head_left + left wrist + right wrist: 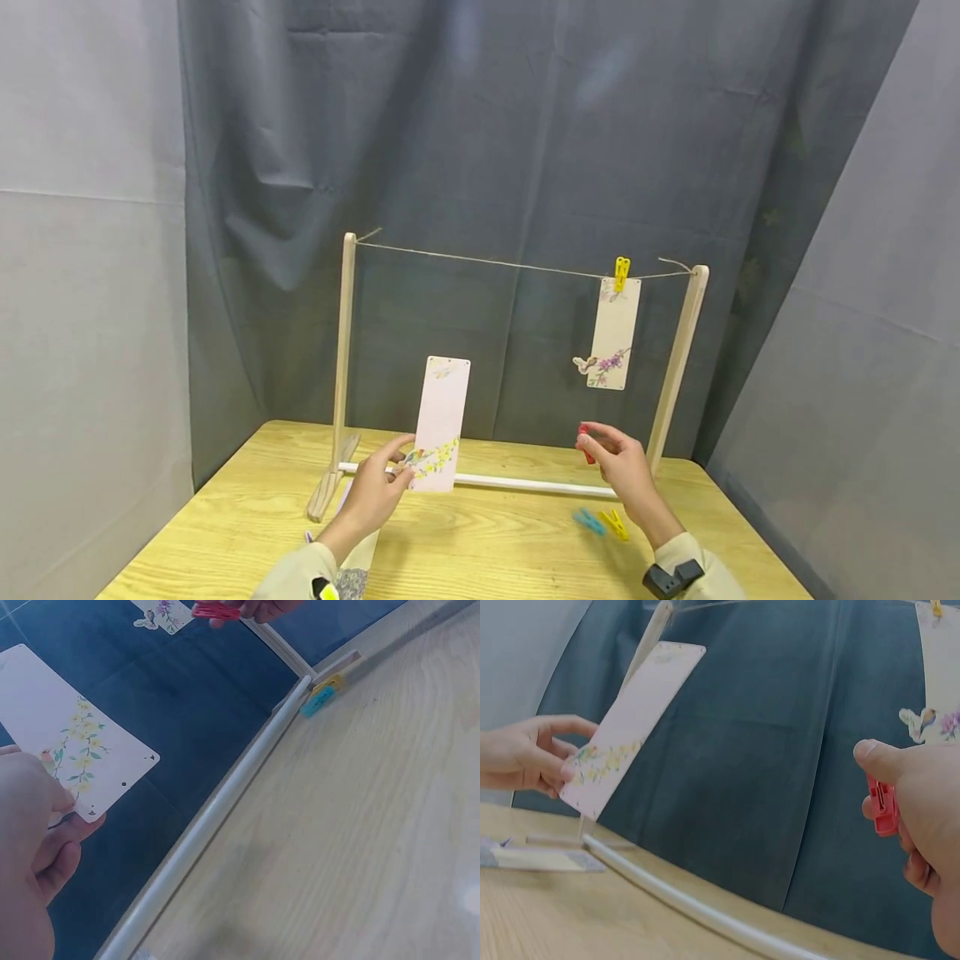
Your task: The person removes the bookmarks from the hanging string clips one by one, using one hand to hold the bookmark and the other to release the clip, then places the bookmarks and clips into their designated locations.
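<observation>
My left hand [375,487] pinches a pale bookmark card [441,408] by its lower left edge and holds it upright; yellow blossoms and a small bird are printed near its bottom. In my right hand [626,471] a red clothespin [586,446] is pinched between thumb and fingers, seen also in the right wrist view as a red clothespin [883,806]. A second card [613,333] with purple flowers hangs from the string [487,262] by a yellow clothespin [622,273], above my right hand.
The wooden frame has a left post [344,350], a right post [678,367] and a white bottom bar [536,484]. A blue clothespin [589,522] and another yellow clothespin [615,525] lie on the table [480,550]. More cards [547,859] lie under my left arm.
</observation>
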`<state>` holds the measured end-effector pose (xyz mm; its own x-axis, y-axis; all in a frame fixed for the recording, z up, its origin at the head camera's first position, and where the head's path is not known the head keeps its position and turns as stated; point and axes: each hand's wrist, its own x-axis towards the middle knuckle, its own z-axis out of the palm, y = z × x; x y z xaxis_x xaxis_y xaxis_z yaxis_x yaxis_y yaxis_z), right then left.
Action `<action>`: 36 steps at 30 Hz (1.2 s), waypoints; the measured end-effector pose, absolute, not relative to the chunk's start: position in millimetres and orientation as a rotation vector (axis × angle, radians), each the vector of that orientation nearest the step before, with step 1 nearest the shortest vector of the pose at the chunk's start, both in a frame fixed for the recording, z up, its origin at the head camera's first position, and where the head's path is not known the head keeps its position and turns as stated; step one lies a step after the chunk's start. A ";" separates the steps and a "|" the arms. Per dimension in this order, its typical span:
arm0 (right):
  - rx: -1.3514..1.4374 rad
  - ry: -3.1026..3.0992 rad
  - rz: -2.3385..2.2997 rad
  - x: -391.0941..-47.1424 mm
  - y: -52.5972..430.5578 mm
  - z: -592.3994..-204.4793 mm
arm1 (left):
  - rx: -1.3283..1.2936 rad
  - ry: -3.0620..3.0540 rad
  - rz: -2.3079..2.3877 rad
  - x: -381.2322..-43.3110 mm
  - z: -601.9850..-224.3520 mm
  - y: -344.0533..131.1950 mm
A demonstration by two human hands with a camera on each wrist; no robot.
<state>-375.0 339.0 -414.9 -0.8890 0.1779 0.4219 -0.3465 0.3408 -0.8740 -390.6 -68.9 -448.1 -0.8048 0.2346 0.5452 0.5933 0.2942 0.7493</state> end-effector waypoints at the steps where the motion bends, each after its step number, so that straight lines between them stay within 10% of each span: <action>1: 0.135 -2.185 1.538 -373.2 339.7 -418.7 | -0.747 -2.238 -1.519 -389.4 -450.4 -70.2; 36: -0.160 -2.392 1.182 -338.3 371.0 -531.9 | -0.673 -2.265 -1.647 -355.4 -522.0 -117.7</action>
<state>-338.3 371.0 -531.9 -0.8854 0.3010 0.3543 -0.0985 0.6233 -0.7757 -355.4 -117.7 -522.0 -0.8588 0.2137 0.4656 0.5088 0.2499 0.8238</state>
